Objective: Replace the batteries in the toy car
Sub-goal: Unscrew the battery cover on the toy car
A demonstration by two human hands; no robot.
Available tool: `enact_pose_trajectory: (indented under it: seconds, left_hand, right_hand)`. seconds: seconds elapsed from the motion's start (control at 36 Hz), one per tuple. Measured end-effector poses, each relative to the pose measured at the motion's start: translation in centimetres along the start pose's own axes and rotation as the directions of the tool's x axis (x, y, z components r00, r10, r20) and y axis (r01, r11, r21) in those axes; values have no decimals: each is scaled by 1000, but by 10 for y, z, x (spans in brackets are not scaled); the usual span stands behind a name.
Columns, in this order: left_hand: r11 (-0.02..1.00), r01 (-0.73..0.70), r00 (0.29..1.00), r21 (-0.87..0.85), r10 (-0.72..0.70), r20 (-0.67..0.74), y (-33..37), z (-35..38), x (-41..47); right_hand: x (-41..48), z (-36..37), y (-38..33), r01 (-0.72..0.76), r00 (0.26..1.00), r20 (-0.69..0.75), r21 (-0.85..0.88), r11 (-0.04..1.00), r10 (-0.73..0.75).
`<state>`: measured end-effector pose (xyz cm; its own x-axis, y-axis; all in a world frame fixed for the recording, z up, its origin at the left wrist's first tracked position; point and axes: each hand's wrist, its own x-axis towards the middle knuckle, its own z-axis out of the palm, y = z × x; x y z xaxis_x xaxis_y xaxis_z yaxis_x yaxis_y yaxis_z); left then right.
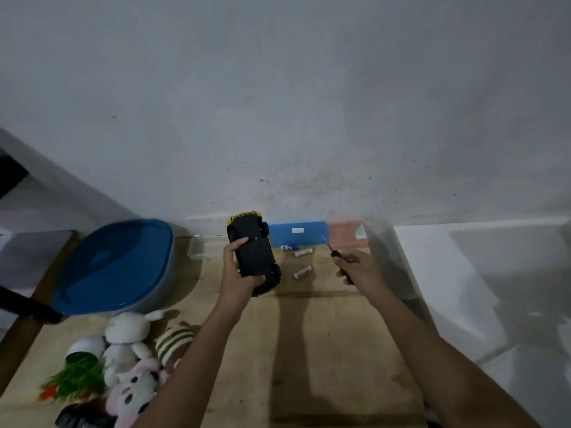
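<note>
The left hand point(239, 273) gripped the yellow toy car point(255, 253) above the wooden desk point(324, 350), black underside up, fingers curled round it. The right hand point(358, 267) clasped a dark-handled screwdriver point(335, 254). Two white cylindrical batteries point(303, 271) lay between them.

Head-worn view looks down onto the table point(340, 350).

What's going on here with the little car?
A person holds the toy car upside down in the left hand, its black underside facing up. The right hand grips a screwdriver, its tip not yet at the car. Two batteries lie on the wooden table between the hands.
</note>
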<state>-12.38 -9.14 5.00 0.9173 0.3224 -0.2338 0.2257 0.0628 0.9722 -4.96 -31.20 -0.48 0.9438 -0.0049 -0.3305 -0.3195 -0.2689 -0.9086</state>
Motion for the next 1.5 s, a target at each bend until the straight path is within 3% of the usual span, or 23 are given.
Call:
enact_pose_trajectory:
  seconds: [0.17, 0.36, 0.58, 1.11, 1.5]
  left_hand:
    - [996, -85, 996, 5, 85, 22, 34, 5, 6]
    - [984, -176, 983, -18, 176, 49, 63, 10, 6]
    - [981, -195, 979, -4, 195, 52, 69, 6, 3]
    - [979, -204, 977, -15, 204, 60, 60, -7, -11]
    - [953, -271, 962, 137, 265, 63, 43, -11, -3]
  right_hand:
    - [-21, 1, -95, 309, 950, -147, 334, 890, -275]
    - [-41, 10, -143, 493, 869, -125, 311, 813, -479]
    - [-47, 25, -143, 463, 884, -126, 377, 802, -451]
    - [-56, 42, -133, 426, 904, -128, 328, 843, -407]
    - [-65, 48, -137, 557, 822, -191, 78, 827, -536]
